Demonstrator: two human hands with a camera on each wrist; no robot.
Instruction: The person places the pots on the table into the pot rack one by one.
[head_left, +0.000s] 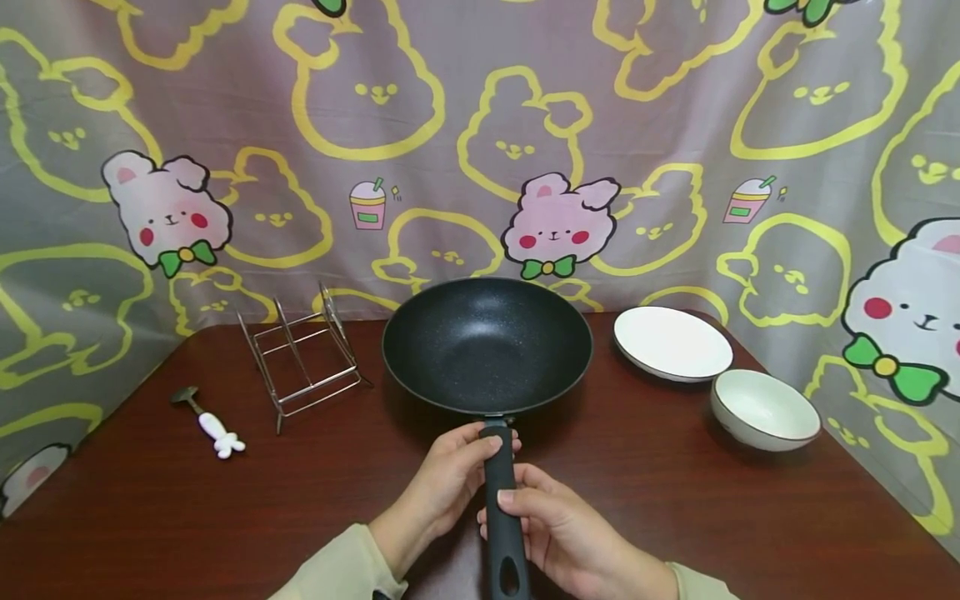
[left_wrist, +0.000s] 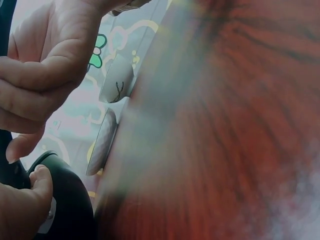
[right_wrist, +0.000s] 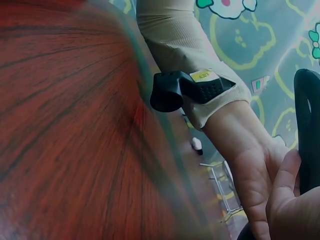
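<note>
A black wok (head_left: 487, 350) with a long dark handle (head_left: 504, 533) is in the middle of the head view, its bowl tilted toward me. My left hand (head_left: 450, 475) grips the handle near the bowl, thumb on top. Lower down the same handle, my right hand (head_left: 558, 525) holds it with its thumb across the top and fingers beneath. In the left wrist view the right hand (left_wrist: 45, 65) is above the left hand (left_wrist: 22, 210), with the wok's dark side beyond. The right wrist view shows the left forearm and part of the handle (right_wrist: 307, 130).
On the left of the brown table (head_left: 337, 500) stand a metal wire rack (head_left: 307, 387) and a small utensil (head_left: 213, 429) with a white handle. A white plate (head_left: 671, 343) and a white bowl (head_left: 765, 408) sit at the right. A patterned curtain (head_left: 450, 167) hangs behind.
</note>
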